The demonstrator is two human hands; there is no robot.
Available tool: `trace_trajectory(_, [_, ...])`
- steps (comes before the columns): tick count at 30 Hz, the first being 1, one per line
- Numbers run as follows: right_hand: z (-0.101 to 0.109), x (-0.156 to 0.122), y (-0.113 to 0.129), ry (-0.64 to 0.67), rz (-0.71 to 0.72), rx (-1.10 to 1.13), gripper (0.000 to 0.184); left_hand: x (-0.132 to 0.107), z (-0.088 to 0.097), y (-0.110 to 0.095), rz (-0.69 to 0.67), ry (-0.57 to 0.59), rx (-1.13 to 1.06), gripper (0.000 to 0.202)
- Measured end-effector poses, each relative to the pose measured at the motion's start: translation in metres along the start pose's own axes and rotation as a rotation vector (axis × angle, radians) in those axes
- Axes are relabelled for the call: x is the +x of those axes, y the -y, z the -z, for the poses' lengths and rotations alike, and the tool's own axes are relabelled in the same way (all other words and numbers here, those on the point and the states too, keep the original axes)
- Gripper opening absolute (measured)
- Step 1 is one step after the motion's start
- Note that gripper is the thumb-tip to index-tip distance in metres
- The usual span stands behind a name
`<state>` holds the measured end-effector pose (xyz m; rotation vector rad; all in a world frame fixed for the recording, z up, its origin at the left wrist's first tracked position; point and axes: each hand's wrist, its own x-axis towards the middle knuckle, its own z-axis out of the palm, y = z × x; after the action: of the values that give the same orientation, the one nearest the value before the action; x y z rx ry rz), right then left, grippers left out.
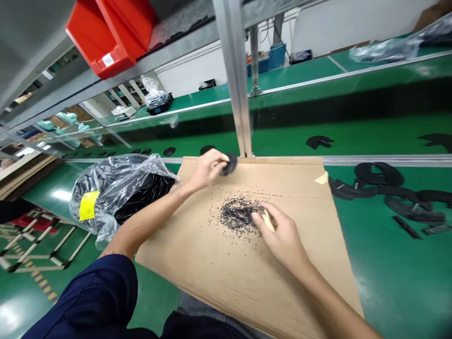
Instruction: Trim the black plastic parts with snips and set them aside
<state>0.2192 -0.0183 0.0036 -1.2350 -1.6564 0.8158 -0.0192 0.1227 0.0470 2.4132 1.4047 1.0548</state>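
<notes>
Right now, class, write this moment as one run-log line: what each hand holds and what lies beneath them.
left hand: black piece | right hand: pale tool | beneath: black crumbs on cardboard sheet

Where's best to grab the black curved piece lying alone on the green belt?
Come from above and pinch one end of the black curved piece. It lies flat on the green belt, and its narrow curved arms should lift more easily than the wide middle.
</notes>
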Motion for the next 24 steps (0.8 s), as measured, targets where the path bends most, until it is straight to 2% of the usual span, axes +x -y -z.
trace_trajectory(2, [-0.001, 0.003, 0.004, 0.024, -0.171, 0.209, 0.037, -0.036, 0.003, -0.02, -0.306, 0.08, -0.024, 0.013])
trace_trajectory(4, [-0.001, 0.006, 0.008, 0.072, -0.308, 0.35, 0.054, -0.065, 0.003, -0.04, -0.477, 0.157, -0.019, 0.019])
trace_trajectory(7, [-0.001, 0.01, 0.012, 0.208, -0.431, 0.444, 0.066, -0.089, 0.004, -0.059, -0.503, 0.316, 0.013, 0.028])
trace_trajectory(10, [-0.001, 0.012, 0.015, 0.37, -0.455, 0.492, 0.055, -0.1, 0.01, -0.066, -0.543, 0.413, 0.058, 0.032])
trace_trajectory(12, [-0.001, 0.011, 0.015, 0.372, -0.43, 0.48, 0.047, -0.106, 0.019, -0.065, -0.574, 0.356, 0.044, 0.025])
trace_trajectory(14, [-0.001, 0.011, 0.013, 0.307, -0.399, 0.425, 0.042, -0.111, 0.036, -0.056, -0.559, 0.242, 0.035, 0.022])
trace_trajectory(16, [-0.001, 0.01, 0.01, 0.231, -0.388, 0.36, 0.041, -0.113, 0.06, -0.039, -0.451, 0.146, 0.162, 0.023])
trace_trajectory(18, [-0.002, 0.01, 0.006, 0.166, -0.398, 0.321, 0.045, -0.113, 0.088, -0.015, -0.211, 0.128, 0.47, 0.021])
trace_trajectory(21, [-0.004, 0.011, 0.003, 0.096, -0.435, 0.324, 0.046, -0.113, 0.125, 0.022, 0.274, 0.301, 0.904, 0.027])
trace_trajectory(22, [-0.005, 0.011, 0.003, 0.084, -0.451, 0.331, 0.047, -0.115, 0.134, 0.031, 0.383, 0.346, 0.97, 0.026])
trace_trajectory(24, [-0.005, 0.011, 0.003, 0.072, -0.475, 0.343, 0.047, -0.12, 0.145, 0.043, 0.49, 0.384, 1.012, 0.026])
